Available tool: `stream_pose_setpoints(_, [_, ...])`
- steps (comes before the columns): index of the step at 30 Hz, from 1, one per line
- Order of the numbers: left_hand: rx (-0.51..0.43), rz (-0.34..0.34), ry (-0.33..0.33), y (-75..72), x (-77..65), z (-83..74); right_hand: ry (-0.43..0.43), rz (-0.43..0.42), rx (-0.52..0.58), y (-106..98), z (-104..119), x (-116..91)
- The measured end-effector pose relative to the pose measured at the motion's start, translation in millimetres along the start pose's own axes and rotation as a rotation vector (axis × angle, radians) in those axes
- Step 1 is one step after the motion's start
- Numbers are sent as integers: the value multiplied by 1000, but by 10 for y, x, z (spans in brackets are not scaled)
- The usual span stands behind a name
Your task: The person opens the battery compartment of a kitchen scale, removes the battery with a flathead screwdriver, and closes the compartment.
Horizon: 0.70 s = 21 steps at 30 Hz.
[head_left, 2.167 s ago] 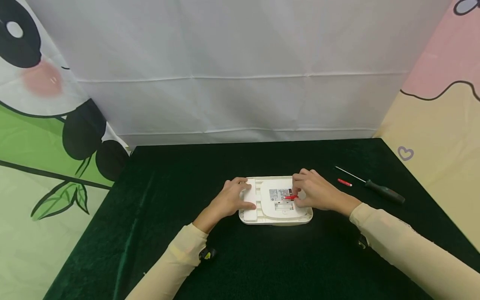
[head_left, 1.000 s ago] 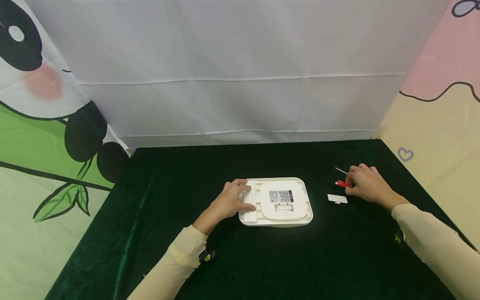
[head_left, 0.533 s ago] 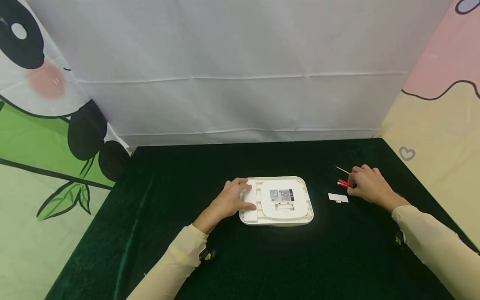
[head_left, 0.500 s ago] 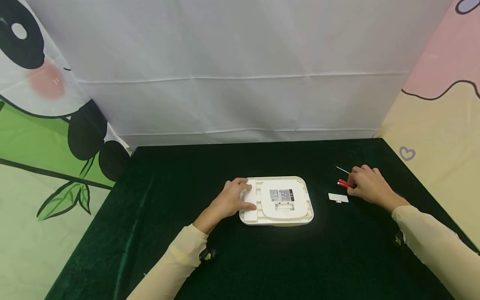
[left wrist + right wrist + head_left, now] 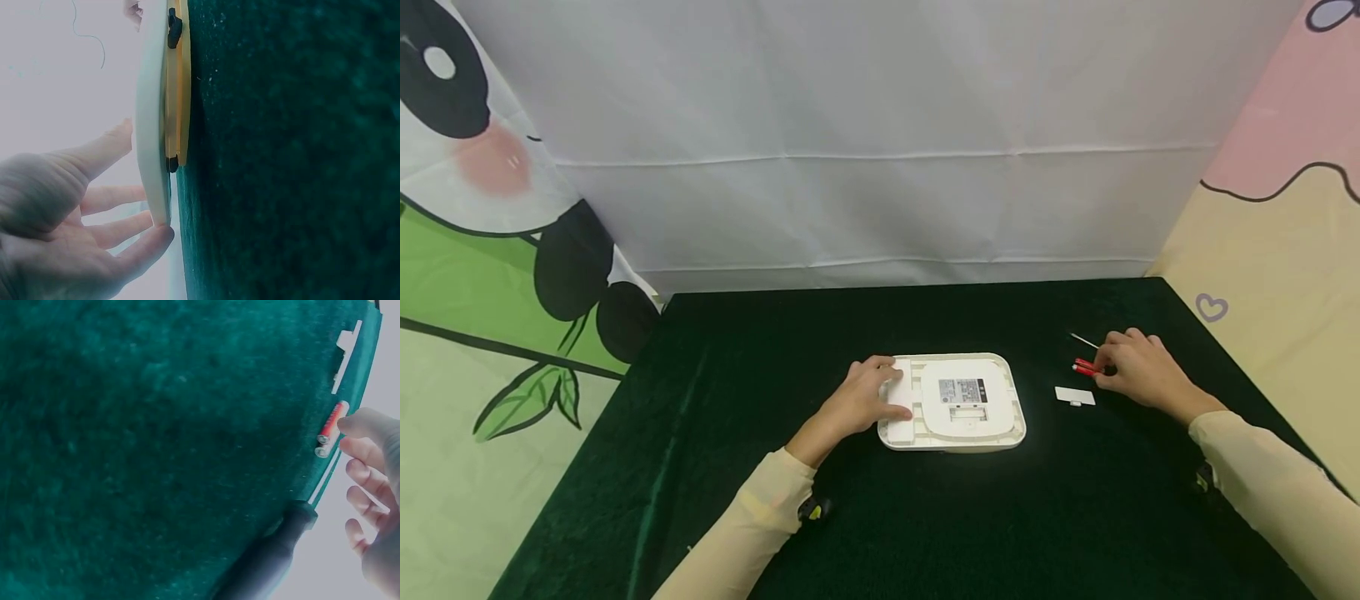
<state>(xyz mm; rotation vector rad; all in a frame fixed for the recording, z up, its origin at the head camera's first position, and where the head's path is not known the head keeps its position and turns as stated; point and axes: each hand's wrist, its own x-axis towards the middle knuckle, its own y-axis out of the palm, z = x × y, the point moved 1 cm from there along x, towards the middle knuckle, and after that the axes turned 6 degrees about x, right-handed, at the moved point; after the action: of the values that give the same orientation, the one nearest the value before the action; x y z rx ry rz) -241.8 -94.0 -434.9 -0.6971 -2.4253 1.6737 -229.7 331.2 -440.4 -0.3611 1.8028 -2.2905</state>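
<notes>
A flat white device point(image 5: 967, 423) with rounded corners lies on the dark green cloth, a printed label and an uncovered battery slot facing up. My left hand point(image 5: 859, 398) holds its left end; in the left wrist view the thumb and fingertips point(image 5: 164, 235) touch its edge. To the right, two small red-and-white batteries point(image 5: 1083, 369) lie side by side. Over their right ends my right hand point(image 5: 1133, 367) has the thumb and index finger pinched at the nearer one. Seen by the right wrist camera, the thumb point(image 5: 357, 424) touches the red battery point(image 5: 333, 422); the other fingers hang loosely curled.
A small white battery cover point(image 5: 1075, 397) with a tab lies just nearer than the batteries. Behind the right hand is a screwdriver point(image 5: 1084, 341), its dark handle point(image 5: 269, 556) showing in the right wrist view. A pale curtain point(image 5: 880, 208) stands behind the table.
My right hand has carried a red battery from the device rightward and set it beside the other one. It has hardly moved for the last second. My left hand stays put.
</notes>
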Motion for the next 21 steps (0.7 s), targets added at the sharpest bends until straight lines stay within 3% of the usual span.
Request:
stream_pose_setpoints(6, [-2,-2,-9,12,2,3,-23,-4,62,-67,60,3])
stream_pose_setpoints(12, [-2,-5,-9,10,1,8,-64,76,62,-69,125,-7])
stream_pose_setpoints(21, [-6,0,-13,13,9,0,-62,161,67,39,121,-88])
